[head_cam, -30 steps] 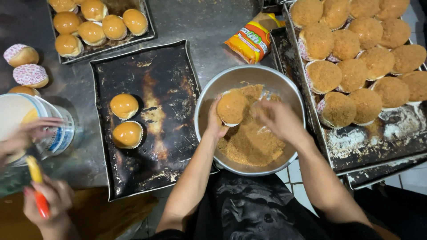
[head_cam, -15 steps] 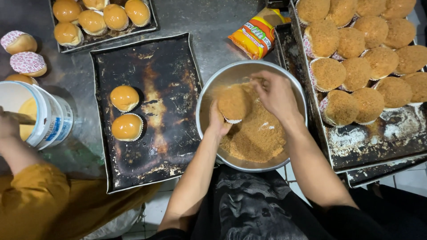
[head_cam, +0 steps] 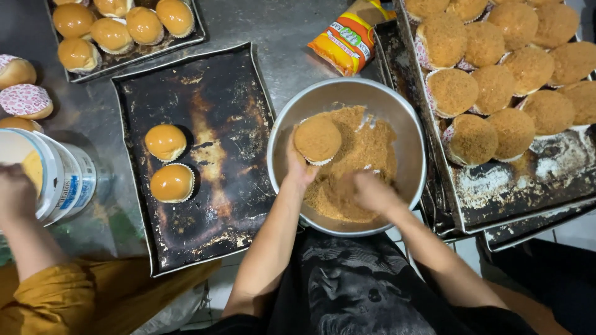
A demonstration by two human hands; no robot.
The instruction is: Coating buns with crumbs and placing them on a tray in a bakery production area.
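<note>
Scratched grey steel tabletop (head_cam: 285, 31) runs under everything, smeared and dusted with crumbs; pale floor tile shows at the lower right corner. On it sits a round metal bowl (head_cam: 397, 111) half filled with brown crumbs (head_cam: 360, 167). The left hand (head_cam: 299, 166) is closed around a bun (head_cam: 317, 139) coated in crumbs, holding it up over the bowl's left side. The right hand (head_cam: 372, 193) is down in the crumbs, blurred, so I cannot tell whether it is open or closed. A blackened baking tray (head_cam: 211, 161) left of the bowl carries two plain glazed buns (head_cam: 165, 141). The tray (head_cam: 496, 186) on the right holds rows of crumbed buns (head_cam: 496, 87) and is cut off by the frame's edge. An orange packet (head_cam: 347, 37) lies above the bowl. At far left, another person's hand (head_cam: 15, 192) in a mustard sleeve (head_cam: 56, 298) blocks part of a white tub (head_cam: 62, 177), whose contents are hard to make out.
</note>
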